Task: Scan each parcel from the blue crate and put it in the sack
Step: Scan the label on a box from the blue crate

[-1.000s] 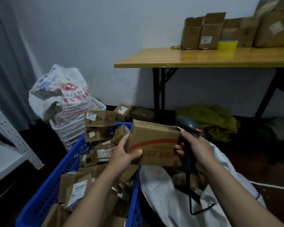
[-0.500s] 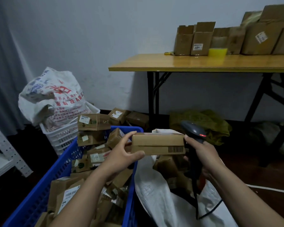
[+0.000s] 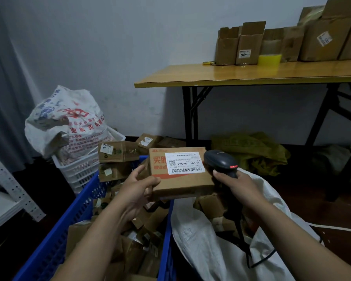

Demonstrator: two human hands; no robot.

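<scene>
My left hand [image 3: 137, 187] grips a flat brown cardboard parcel [image 3: 182, 183] by its left edge, above the gap between crate and sack. Its white label with a barcode faces up toward me. My right hand [image 3: 236, 184] holds a dark handheld scanner [image 3: 220, 161] just right of the parcel, its red light lit and its cable hanging down. The blue crate [image 3: 77, 218] at lower left is full of several brown parcels. The open white sack [image 3: 207, 246] at lower right holds a few parcels.
A white basket [image 3: 79, 169] with a printed full sack [image 3: 67, 122] stands behind the crate. A wooden folding table [image 3: 251, 75] with open cartons stands at right, a green bag [image 3: 249, 151] under it. White shelving [image 3: 6, 191] is at far left.
My left hand has turned the parcel from its plain side, through its edge, to label side up. The scanner stays beside it at the right.
</scene>
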